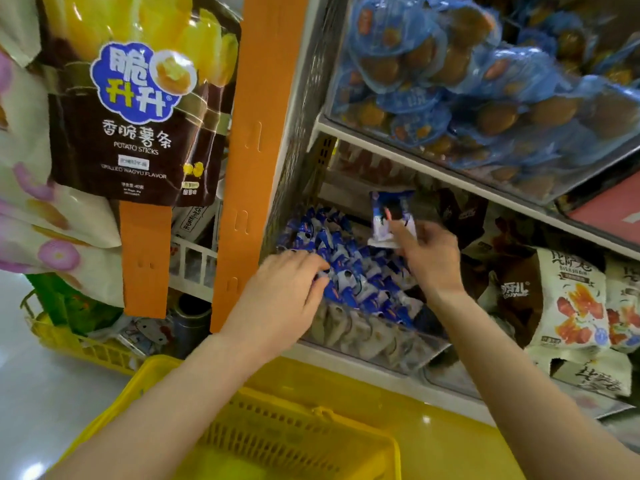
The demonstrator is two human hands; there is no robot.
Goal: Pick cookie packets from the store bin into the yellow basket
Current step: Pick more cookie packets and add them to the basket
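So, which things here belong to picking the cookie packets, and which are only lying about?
Job: cookie packets in the store bin; single packet pinched by the right hand; left hand on the pile; yellow basket below.
Lying about: potato sticks bag; blue packs on the upper shelf; white snack bags at right; floor crate at left.

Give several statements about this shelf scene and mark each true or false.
1. The right hand holds a blue-and-white cookie packet above the store bin. True.
2. The left hand is inside the yellow basket. False: it is on the pile of packets in the bin.
3. The potato sticks bag hangs left of the orange strip. True.
4. The shelf above the bin holds red boxes. False: it holds blue-wrapped packs.
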